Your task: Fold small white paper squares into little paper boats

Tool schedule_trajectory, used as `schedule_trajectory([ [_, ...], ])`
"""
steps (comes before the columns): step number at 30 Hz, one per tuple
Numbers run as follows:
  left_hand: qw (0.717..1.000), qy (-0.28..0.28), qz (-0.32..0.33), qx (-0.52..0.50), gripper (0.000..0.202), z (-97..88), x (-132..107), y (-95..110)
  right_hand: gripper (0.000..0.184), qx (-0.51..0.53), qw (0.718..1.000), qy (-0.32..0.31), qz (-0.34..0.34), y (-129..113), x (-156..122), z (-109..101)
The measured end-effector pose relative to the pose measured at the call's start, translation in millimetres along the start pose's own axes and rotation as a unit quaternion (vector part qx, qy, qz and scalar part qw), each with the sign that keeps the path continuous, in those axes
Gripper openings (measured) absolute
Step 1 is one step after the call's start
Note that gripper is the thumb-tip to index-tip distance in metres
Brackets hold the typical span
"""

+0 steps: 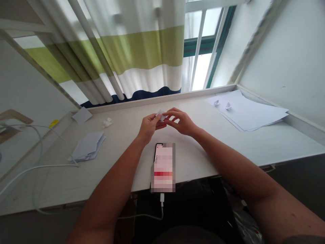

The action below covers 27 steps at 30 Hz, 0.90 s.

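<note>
Small folded paper (160, 115), white, sits between the hands just above the phone (163, 167); its final shape is hard to tell, with the long axis running roughly level across the body and one corner tipped up, away from the person. Left hand (150, 126) nearly closed, pinching it between thumb and fingers. Right hand (182, 122) half open, fingers curled at its edge; whether they grip cannot be told. Two paper boats (228, 106) already folded, on loose sheets (250, 112) far right of the phone. Left of the phone: folded sheets (87, 147), white scraps (107, 122), a loose square (81, 115). Cable (152, 217) runs from the phone's base.
</note>
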<state>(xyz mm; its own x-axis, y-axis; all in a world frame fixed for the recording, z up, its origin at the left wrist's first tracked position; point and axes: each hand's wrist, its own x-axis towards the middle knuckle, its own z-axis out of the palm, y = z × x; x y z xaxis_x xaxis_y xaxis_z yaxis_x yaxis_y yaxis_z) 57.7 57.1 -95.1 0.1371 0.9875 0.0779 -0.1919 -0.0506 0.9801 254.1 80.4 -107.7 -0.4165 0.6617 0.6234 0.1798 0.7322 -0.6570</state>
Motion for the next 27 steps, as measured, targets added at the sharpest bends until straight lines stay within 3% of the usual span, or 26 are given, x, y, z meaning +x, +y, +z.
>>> schedule_trajectory([
  [7, 0.999, -0.047, 0.007, -0.003, 0.04, -0.6, 0.5, -2.5, 0.023, 0.015, 0.999, 0.03, 0.04, -3.6, 1.9, -2.5],
  [13, 0.996, -0.085, 0.005, 0.013, 0.042, 0.0, -0.5, -3.7, 0.02, 0.022, 0.996, 0.084, 0.029, -3.5, 2.5, 0.6],
  [19, 0.993, -0.033, 0.101, 0.059, 0.055, 4.2, -2.5, -2.2, 0.028, 0.027, 0.991, 0.119, 0.051, -4.6, 2.9, 2.4],
  [23, 0.978, 0.009, 0.184, 0.101, 0.041, 3.4, -1.5, -2.5, 0.038, 0.083, 0.983, 0.142, 0.083, -3.2, 4.1, 5.0],
  [27, 0.972, 0.049, 0.205, 0.104, 0.033, 2.2, 0.0, -3.1, 0.043, 0.109, 0.981, 0.137, 0.088, -3.6, 5.1, 6.2],
])
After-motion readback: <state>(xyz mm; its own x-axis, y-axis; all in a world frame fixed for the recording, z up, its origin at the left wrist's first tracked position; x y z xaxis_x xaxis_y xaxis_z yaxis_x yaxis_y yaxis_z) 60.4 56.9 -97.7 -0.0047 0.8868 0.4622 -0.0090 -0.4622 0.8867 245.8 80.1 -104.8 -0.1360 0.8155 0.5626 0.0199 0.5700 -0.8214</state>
